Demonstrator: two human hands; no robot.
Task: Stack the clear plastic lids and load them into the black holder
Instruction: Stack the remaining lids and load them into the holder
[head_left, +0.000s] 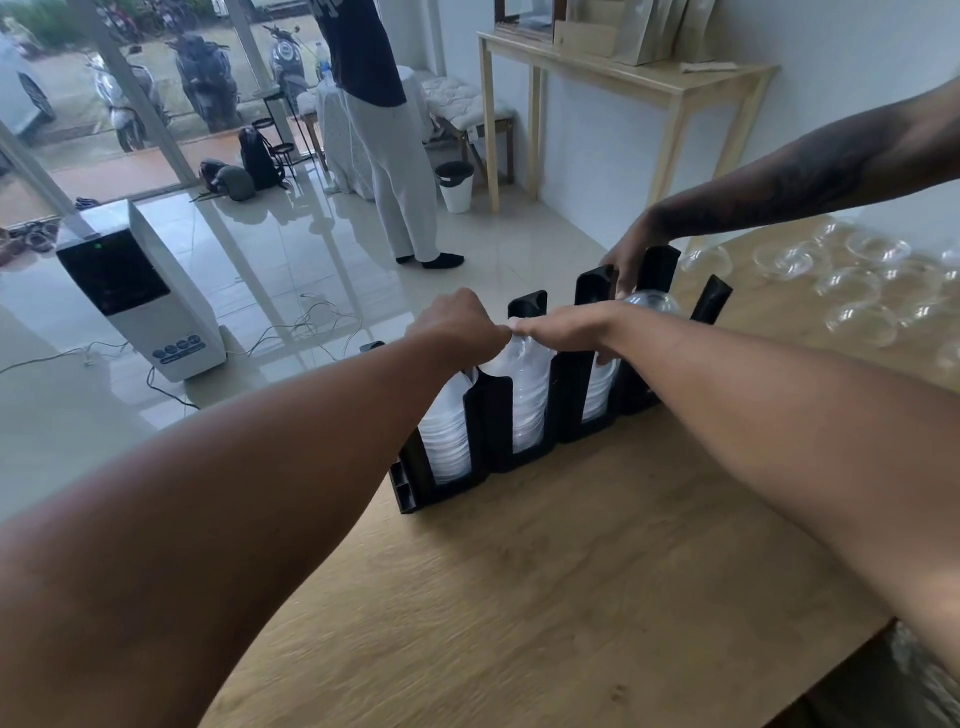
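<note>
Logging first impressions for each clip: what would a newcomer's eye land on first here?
Two bare forearms reach across the wooden table, the left hand and right hand meeting over the black holder at its far edge, its slots packed with clear lids. Another person's tattooed arm comes in from the right and touches the holder's top, with loose dome lids scattered behind.

Clear, glossy plastic lids (530, 395) fill a matt black plastic holder (498, 431) on a smooth, matt wood-grain table (571, 571); the floor tiles (270, 270) shine glossy.
</note>
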